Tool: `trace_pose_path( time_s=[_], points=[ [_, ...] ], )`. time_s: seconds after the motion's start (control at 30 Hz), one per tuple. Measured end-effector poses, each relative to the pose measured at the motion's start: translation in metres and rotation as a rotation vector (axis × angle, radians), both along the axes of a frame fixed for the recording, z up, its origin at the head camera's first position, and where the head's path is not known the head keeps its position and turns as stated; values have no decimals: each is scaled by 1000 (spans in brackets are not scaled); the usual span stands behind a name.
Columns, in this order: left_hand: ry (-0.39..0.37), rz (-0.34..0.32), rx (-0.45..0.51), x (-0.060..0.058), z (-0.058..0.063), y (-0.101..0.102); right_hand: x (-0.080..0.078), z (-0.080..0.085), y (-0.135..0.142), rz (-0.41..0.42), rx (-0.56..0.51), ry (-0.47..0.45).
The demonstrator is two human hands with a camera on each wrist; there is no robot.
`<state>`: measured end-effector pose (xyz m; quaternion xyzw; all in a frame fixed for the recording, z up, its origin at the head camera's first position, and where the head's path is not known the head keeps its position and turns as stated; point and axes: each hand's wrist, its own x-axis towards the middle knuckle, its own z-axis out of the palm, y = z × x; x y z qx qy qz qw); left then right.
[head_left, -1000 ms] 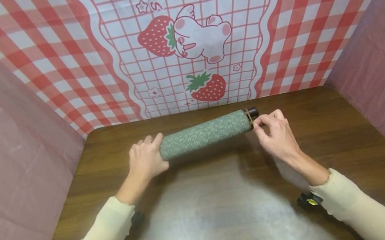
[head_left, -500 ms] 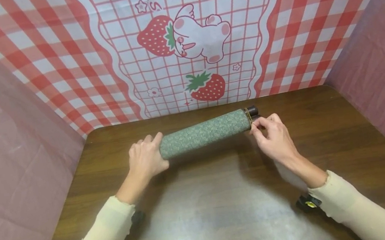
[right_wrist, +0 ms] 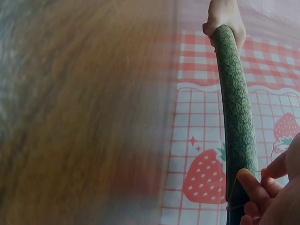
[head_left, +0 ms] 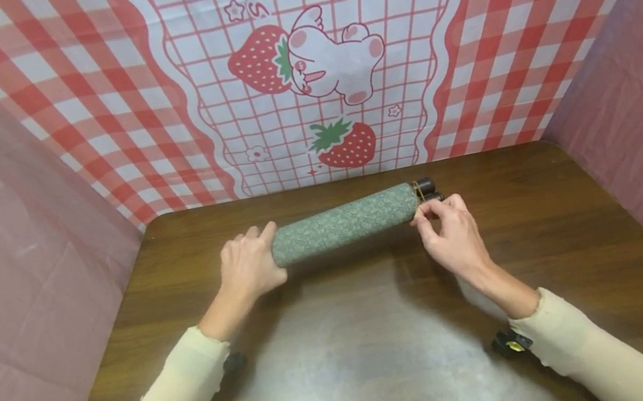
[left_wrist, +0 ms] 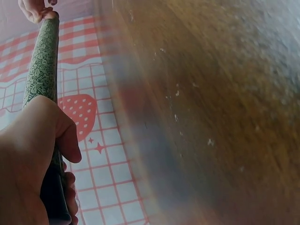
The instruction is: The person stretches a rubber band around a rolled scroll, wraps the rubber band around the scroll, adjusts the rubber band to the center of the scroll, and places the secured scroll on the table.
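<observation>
A rolled-up scroll [head_left: 343, 226] in green leaf-patterned cloth is held up over the table, slanting a little upward to the right in the head view. Two dark rod ends [head_left: 427, 186] stick out at its right. My left hand [head_left: 249, 262] grips the left end, thumb and fingers wrapped round it, hiding that end. Around the right end runs a thin yellowish rubber band [head_left: 417, 192]. My right hand [head_left: 453, 234] pinches the band between thumb and forefinger; in the right wrist view, the band stretches from those fingertips [right_wrist: 243, 174] across the dark end.
The brown wooden table [head_left: 341, 347] lies beneath both hands. A red-and-white checked cloth with strawberries [head_left: 347, 146] hangs behind it. Pink curtains [head_left: 17, 254] close in the left and right sides.
My right hand has moved slightly left and down with the band, along the scroll's edge. The lower rod end now shows past it. The scroll and left hand have shifted slightly right.
</observation>
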<state>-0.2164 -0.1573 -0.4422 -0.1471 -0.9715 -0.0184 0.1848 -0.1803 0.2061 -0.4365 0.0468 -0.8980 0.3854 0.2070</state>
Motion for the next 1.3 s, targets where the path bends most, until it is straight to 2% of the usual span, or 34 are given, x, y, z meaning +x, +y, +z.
trace_pose_path(
  time_s=[0.27, 0.4, 0.67, 1.0, 1.3],
  points=[
    [9, -14, 3, 1, 2, 5, -3, -1, -6, -18, -9, 28],
    [29, -16, -1, 1, 2, 3, -4, 0, -4, -23, 5, 57],
    [40, -44, -11, 0, 0, -1, -4, 1, 2, -34, 24, 57],
    [119, -87, -13, 0, -3, -4, -5, 5, 5, -51, 51, 79],
    [154, -113, -14, 1, -8, -6, -7, 4, 11, -49, 82, 94]
  ],
)
